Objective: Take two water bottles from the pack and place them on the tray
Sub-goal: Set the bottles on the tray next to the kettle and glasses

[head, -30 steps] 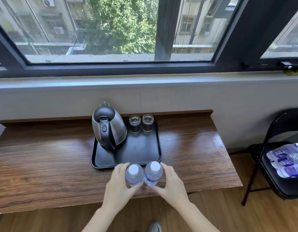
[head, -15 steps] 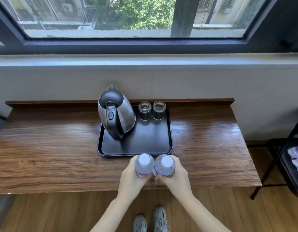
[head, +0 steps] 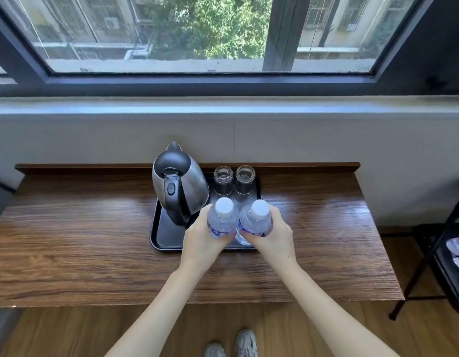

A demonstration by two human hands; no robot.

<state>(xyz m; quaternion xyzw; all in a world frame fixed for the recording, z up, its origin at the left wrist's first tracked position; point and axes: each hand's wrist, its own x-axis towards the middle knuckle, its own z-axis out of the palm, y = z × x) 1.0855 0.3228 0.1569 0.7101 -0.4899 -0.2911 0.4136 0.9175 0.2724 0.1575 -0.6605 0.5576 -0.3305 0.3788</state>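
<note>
Two clear water bottles with white caps stand upright side by side over the front right part of the black tray (head: pixel 161 235). My left hand (head: pixel 201 240) grips the left bottle (head: pixel 222 220) and my right hand (head: pixel 274 235) grips the right bottle (head: pixel 256 220). The bottles touch each other. Their bases are hidden behind my hands, so I cannot tell whether they rest on the tray. The pack of bottles (head: pixel 458 253) lies on a black chair at the right edge.
A steel kettle (head: pixel 179 184) with a black handle stands on the tray's left half. Two upturned glasses (head: pixel 233 179) sit at the tray's back right. The tray lies on a wooden table (head: pixel 68 240) under a window sill. The folding chair (head: pixel 445 258) stands right of the table.
Both hands have carried the bottles forward from the table's front edge to over the tray. The view has tilted down and closer.
</note>
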